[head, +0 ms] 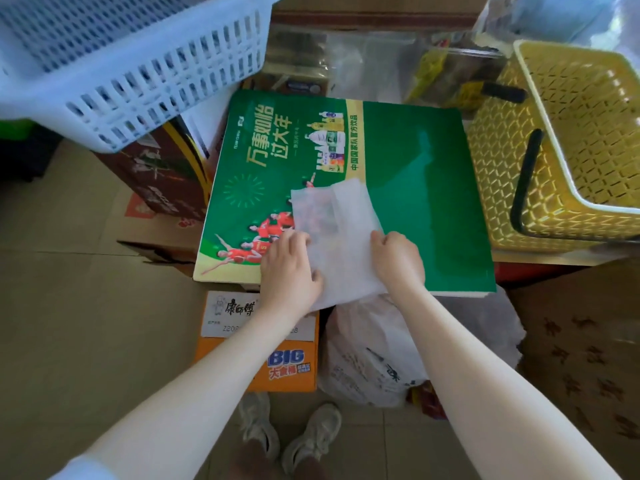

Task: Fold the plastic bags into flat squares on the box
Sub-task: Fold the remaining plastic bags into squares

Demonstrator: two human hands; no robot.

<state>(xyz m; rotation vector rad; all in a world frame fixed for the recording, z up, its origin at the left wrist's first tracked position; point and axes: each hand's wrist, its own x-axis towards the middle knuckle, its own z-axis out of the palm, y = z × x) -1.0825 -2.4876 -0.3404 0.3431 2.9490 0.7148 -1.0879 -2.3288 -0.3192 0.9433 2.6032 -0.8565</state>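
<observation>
A thin, translucent white plastic bag (334,233) lies lengthwise on the near part of a green printed box (415,188), its near end hanging over the box's front edge. One long side is folded over the middle. My left hand (289,268) rests on the bag's left edge with the thumb on the plastic. My right hand (398,259) grips the bag's right edge with curled fingers.
A white slotted basket (121,64) stands at the far left and a yellow basket (568,150) at the right. Below the box's front edge are an orange carton (294,372) and a heap of crumpled plastic bags (374,355). Clear packets lie behind the box.
</observation>
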